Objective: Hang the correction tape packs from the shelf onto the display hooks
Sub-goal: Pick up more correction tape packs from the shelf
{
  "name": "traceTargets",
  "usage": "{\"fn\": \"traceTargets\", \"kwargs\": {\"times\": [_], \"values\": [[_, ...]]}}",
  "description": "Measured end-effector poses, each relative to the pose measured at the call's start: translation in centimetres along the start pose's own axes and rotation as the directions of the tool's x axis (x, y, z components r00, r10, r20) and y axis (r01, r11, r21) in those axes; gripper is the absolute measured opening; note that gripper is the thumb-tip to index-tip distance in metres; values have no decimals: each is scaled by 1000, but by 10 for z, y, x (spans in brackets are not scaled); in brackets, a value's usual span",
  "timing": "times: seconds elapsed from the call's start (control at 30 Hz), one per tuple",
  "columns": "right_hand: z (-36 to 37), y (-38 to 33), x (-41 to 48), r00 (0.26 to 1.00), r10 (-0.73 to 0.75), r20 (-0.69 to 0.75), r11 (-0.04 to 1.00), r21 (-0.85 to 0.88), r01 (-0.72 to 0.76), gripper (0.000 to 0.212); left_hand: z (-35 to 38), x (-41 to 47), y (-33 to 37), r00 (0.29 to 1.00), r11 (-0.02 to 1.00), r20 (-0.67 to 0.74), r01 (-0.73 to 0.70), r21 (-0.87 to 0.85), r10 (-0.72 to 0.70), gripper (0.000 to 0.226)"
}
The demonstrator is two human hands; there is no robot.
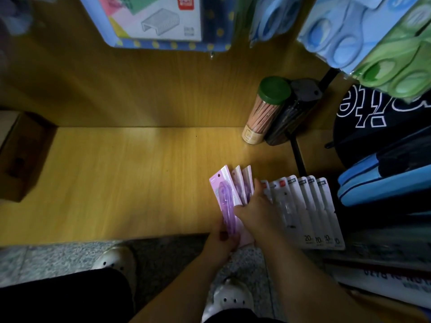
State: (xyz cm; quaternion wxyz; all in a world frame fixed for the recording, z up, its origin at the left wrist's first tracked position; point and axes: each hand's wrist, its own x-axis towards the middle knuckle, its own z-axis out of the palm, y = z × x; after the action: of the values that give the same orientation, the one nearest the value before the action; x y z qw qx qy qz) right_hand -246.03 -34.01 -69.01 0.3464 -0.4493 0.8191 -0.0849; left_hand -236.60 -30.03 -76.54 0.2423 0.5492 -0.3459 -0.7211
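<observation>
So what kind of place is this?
Most likely a stationery shop: carded tape packs fanned out on a wooden shelf, packaged scissors hanging on display above, and a tub of pencils at the back.

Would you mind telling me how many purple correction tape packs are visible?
3: the front pack, leftmost over the shelf; the second pack behind it; the third pack right of that. More may be hidden behind them.
</observation>
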Motion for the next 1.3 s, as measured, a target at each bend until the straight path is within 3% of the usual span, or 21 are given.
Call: {"fn": "traceTargets", "kwargs": {"times": [0.33, 0.5, 0.67, 0.83, 0.97, 1.0, 1.13, 1.3], "values": [[11, -6, 4, 997, 12, 77, 999, 29, -14, 73, -9, -4, 2, 1000, 1000, -15, 10, -12, -10, 46], [16, -3, 4, 995, 28, 97, 969, 243, -51, 72, -16, -8, 5, 997, 997, 27, -70, 10, 70, 52], [2, -11, -8, 998, 8, 66, 882, 469, -38, 63, -21, -25, 26, 992, 991, -21, -119, 57, 121, 65], [-30, -35, -44, 998, -60, -6, 803, 594, 52, 52, -32, -69, 69, 960, 950, -28, -271, 158, 279, 67], [-53, -53, -94, 993, -109, -34, 660, 745, 98, 38, -42, -126, 98, 930, 921, -27, -360, 150, 367, 101], [-57, -58, -108, 990, -134, -39, 629, 768, 115, 35, -44, -142, 105, 928, 915, -25, -361, 179, 371, 100], [-67, -76, -167, 960, -273, -62, 515, 833, 200, 27, -51, -198, 113, 886, 872, -24, -450, 192, 463, 55], [-75, -99, -226, 912, -408, -39, 472, 846, 248, 27, -69, -266, 128, 821, 816, -11, -566, 118, 571, 75]]}}
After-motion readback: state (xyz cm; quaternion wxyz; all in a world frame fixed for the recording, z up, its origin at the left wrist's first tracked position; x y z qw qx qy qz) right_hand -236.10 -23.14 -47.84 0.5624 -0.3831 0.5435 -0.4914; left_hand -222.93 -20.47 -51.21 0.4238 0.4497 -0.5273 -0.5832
